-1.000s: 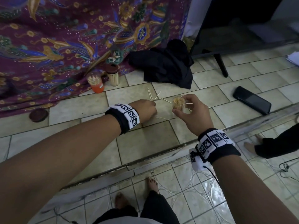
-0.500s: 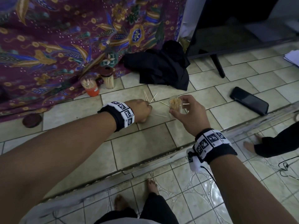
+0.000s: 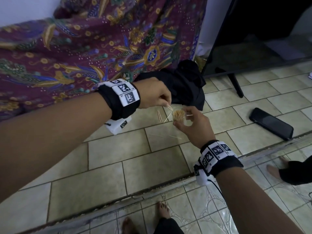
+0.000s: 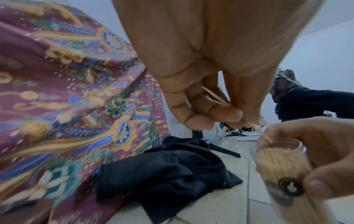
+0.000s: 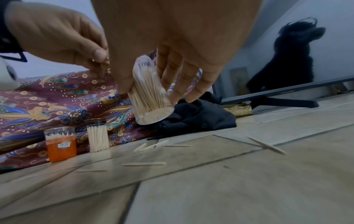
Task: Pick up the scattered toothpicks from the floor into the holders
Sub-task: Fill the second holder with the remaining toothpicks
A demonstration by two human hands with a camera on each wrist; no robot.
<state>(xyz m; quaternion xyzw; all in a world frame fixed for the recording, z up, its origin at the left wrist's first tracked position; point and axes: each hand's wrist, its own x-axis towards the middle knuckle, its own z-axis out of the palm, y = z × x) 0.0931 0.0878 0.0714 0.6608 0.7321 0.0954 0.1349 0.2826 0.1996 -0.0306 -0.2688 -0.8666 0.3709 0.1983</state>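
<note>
Patterned cloth [image 4: 63,97] smeared by blur; count of pinched toothpicks [image 4: 216,98] unreadable behind curled fingers [image 4: 224,113].

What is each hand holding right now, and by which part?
Left hand pinches toothpicks near their lower ends; right hand grips the clear holder round its side wall.

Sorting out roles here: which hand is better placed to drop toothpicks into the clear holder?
Left hand: it pinches toothpicks right above the clear holder, which the right hand grips.
</note>
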